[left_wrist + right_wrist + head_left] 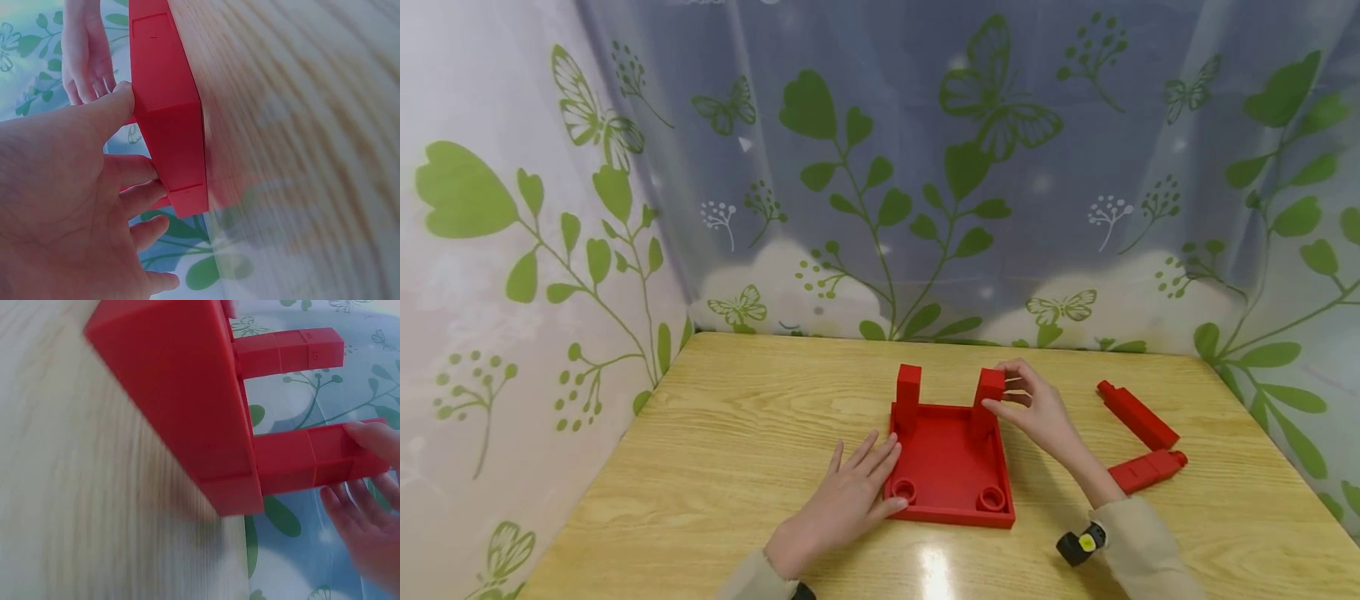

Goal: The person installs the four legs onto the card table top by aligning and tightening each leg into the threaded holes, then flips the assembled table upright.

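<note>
A red square tray-like base (953, 467) with a raised rim lies on the table. Round sockets (992, 499) show at its two near corners, and two red square posts stand upright at the far ones. My right hand (1041, 410) pinches the upper part of the far-right post (284, 461) between thumb and fingers. At the far-left corner the other post (907, 398) stands untouched. My left hand (848, 493) rests with spread fingers against the base's left side, its thumb on the rim near the front-left corner.
Two loose red posts with knobbed ends lie on the wooden table (737, 417) to the right; one post (1138, 418) is farther back, the other post (1148, 471) partly behind my right forearm. A leaf-and-butterfly patterned curtain (880, 208) hangs behind the table and along its sides.
</note>
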Demonstrator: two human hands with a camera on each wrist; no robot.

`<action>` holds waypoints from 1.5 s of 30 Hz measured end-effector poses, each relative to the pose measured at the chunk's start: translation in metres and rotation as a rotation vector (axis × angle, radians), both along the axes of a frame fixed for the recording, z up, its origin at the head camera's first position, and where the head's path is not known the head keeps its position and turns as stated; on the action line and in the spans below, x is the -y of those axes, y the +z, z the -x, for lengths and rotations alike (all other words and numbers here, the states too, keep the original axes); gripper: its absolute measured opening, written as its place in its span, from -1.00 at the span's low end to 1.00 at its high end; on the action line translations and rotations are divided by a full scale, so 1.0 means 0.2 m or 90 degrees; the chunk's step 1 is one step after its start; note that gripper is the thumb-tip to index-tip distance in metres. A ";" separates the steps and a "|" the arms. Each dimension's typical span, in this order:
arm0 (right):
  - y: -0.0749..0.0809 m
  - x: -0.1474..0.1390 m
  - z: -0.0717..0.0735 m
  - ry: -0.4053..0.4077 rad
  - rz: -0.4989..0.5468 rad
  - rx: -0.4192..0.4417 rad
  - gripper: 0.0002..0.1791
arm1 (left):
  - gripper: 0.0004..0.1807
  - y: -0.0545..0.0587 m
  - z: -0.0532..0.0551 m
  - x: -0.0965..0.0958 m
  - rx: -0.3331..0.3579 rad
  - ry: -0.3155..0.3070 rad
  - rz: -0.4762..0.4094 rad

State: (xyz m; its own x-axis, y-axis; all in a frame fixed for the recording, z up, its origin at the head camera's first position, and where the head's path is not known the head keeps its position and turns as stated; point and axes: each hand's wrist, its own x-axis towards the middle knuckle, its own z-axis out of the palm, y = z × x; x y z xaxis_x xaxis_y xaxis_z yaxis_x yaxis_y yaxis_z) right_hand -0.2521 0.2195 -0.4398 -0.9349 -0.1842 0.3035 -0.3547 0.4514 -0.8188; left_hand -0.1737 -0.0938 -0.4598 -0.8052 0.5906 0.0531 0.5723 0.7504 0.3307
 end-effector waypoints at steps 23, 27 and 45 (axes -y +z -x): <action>0.04 -0.53 -0.31 0.057 -0.207 -0.070 -0.43 | -0.22 -0.01 0.00 0.00 0.000 -0.006 -0.012; 0.02 -0.63 -0.34 0.054 -0.272 -0.084 -0.43 | -0.23 0.00 0.00 0.00 -0.001 -0.009 -0.018; -0.06 -0.84 -0.31 0.095 -0.456 -0.012 -0.50 | -0.22 -0.01 0.01 0.00 -0.006 -0.006 -0.011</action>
State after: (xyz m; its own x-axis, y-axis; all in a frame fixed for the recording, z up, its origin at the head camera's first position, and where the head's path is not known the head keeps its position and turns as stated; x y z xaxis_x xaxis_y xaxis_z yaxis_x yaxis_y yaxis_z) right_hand -0.1891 0.3878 -0.4509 -0.8801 -0.4685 0.0768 -0.4655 0.8198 -0.3335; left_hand -0.1749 -0.0935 -0.4619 -0.7993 0.5968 0.0707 0.5819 0.7392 0.3390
